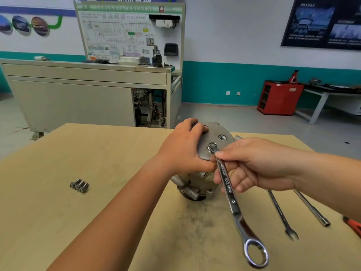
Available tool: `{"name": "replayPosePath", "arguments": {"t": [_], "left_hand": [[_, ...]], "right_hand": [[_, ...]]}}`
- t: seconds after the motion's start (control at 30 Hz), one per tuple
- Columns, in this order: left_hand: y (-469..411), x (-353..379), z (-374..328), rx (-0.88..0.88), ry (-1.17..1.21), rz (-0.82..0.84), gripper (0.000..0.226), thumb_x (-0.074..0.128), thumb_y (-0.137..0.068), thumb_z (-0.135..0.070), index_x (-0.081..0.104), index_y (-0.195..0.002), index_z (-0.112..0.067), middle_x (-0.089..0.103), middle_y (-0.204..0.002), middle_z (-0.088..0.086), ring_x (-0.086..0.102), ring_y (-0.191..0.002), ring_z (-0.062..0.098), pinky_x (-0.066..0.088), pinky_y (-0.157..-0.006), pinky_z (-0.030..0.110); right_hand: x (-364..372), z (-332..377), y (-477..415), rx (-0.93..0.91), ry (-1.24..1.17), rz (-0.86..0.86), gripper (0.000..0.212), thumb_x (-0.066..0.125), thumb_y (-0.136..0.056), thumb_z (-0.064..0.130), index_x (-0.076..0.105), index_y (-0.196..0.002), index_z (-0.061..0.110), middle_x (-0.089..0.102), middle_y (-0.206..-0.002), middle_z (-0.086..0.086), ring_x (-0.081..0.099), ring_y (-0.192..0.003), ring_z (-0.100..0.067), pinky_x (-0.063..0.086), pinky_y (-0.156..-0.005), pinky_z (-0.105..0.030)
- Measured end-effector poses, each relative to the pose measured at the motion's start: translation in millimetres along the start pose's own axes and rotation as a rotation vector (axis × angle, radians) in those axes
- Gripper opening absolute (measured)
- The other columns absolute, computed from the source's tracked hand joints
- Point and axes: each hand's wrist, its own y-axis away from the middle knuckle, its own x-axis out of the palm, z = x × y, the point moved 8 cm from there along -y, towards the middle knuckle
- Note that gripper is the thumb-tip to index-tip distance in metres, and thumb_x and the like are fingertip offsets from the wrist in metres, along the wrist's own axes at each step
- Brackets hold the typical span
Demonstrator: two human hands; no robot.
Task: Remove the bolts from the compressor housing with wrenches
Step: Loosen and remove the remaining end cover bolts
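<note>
Steel bolts lie removed on the bench, well apart from the compressor housing. Left hand grips the housing; right hand fingers clamp the wrench, seated on a remaining bolt.

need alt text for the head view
A person's right hand holds a wrench on a bolt atop the compressor housing, which the left hand steadies on a wooden table. Loose bolts lie left, a spare wrench right.

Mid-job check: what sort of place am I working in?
Probably an automotive training workshop: a wiring-diagram teaching board stands behind, a red tool cabinet sits by the wall, and spare wrenches lie on the wooden table beside the compressor.
</note>
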Motion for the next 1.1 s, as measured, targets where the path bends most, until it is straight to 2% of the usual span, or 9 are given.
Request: {"name": "replayPosePath", "arguments": {"t": [0.1, 0.17, 0.23, 0.37, 0.53, 0.67, 0.8, 0.97, 1.1], "left_hand": [[1, -1, -1, 0.008, -0.008, -0.011, 0.1, 0.049, -0.051, -0.074, 0.046, -0.132, -0.016, 0.037, -0.142, 0.004, 0.035, -0.129, 0.02, 0.032, -0.096, 0.025], [1, -1, -1, 0.013, -0.011, -0.021, 0.099, 0.056, -0.055, -0.077, 0.047, -0.132, -0.016, 0.038, -0.141, 0.004, 0.036, -0.128, 0.019, 0.034, -0.097, 0.026], [1, -1, 1, 0.012, -0.011, -0.023, 0.092, 0.074, -0.061, -0.066, 0.046, -0.133, -0.015, 0.038, -0.141, 0.004, 0.037, -0.127, 0.02, 0.035, -0.096, 0.026], [0, 1, 5, 0.006, -0.019, -0.008, 0.087, 0.079, -0.063, -0.056, 0.044, -0.134, -0.018, 0.034, -0.143, 0.003, 0.034, -0.129, 0.02, 0.029, -0.094, 0.023], [-2, 2, 3, 0.018, -0.022, -0.002, 0.087, 0.078, -0.063, -0.057, 0.044, -0.134, -0.019, 0.034, -0.142, 0.002, 0.033, -0.129, 0.019, 0.027, -0.091, 0.022], [-2, 3, 3, 0.02, -0.024, 0.004, 0.086, 0.077, -0.064, -0.057, 0.044, -0.134, -0.02, 0.033, -0.143, 0.001, 0.032, -0.129, 0.019, 0.028, -0.092, 0.023], [0, 2, 6, 0.016, -0.018, 0.004, 0.086, 0.077, -0.065, -0.057, 0.042, -0.135, -0.021, 0.031, -0.145, 0.001, 0.031, -0.13, 0.019, 0.031, -0.099, 0.027], [1, 1, 7, 0.012, -0.015, 0.008, 0.087, 0.077, -0.065, -0.057, 0.042, -0.135, -0.021, 0.031, -0.145, 0.002, 0.031, -0.131, 0.019, 0.028, -0.095, 0.024], [1, 1, 7, 0.007, -0.011, 0.002, 0.088, 0.077, -0.063, -0.059, 0.044, -0.135, -0.019, 0.033, -0.145, 0.003, 0.032, -0.13, 0.021, 0.032, -0.098, 0.028]], "right_hand": [[-5, 0, -1, 0.025, 0.108, 0.017, 0.022, 0.044, -0.096, 0.024, 0.057, -0.094, 0.005, 0.068, -0.062, -0.011, 0.062, -0.042, -0.014, 0.047, -0.037, -0.018], [-12, 2, 0, 0.066, 0.251, 0.04, 0.025, 0.044, -0.094, 0.028, 0.057, -0.094, 0.007, 0.067, -0.06, -0.008, 0.06, -0.041, -0.012, 0.047, -0.037, -0.017], [-22, 5, 1, 0.105, 0.415, 0.04, 0.027, 0.044, -0.093, 0.032, 0.059, -0.09, 0.009, 0.065, -0.057, -0.004, 0.059, -0.04, -0.012, 0.046, -0.038, -0.017], [-51, 24, 1, 0.168, 0.806, -0.007, 0.031, 0.05, -0.088, 0.042, 0.063, -0.082, 0.015, 0.064, -0.057, 0.001, 0.062, -0.05, -0.012, 0.049, -0.05, -0.02], [-78, 69, -11, -0.099, 1.245, -0.259, 0.019, 0.054, -0.082, 0.05, 0.065, -0.085, 0.034, 0.065, -0.081, 0.013, 0.058, -0.078, -0.003, 0.045, -0.07, -0.023], [-88, 66, -6, -0.144, 1.164, -0.279, 0.012, 0.051, -0.089, 0.042, 0.063, -0.086, 0.04, 0.063, -0.078, 0.018, 0.058, -0.073, 0.005, 0.041, -0.067, -0.017], [-97, 49, 8, -0.132, 0.722, -0.354, 0.015, 0.048, -0.093, 0.031, 0.062, -0.089, 0.025, 0.058, -0.069, 0.005, 0.053, -0.057, -0.006, 0.046, -0.055, -0.021], [-67, 18, 15, -0.056, 0.53, -0.258, 0.014, 0.049, -0.093, 0.032, 0.058, -0.098, 0.024, 0.05, -0.078, -0.006, 0.057, -0.052, -0.007, 0.049, -0.054, -0.022], [-36, 6, 18, -0.053, 0.313, -0.171, 0.021, 0.049, -0.093, 0.028, 0.057, -0.091, 0.009, 0.052, -0.067, -0.003, 0.06, -0.051, -0.012, 0.051, -0.049, -0.024]]}}
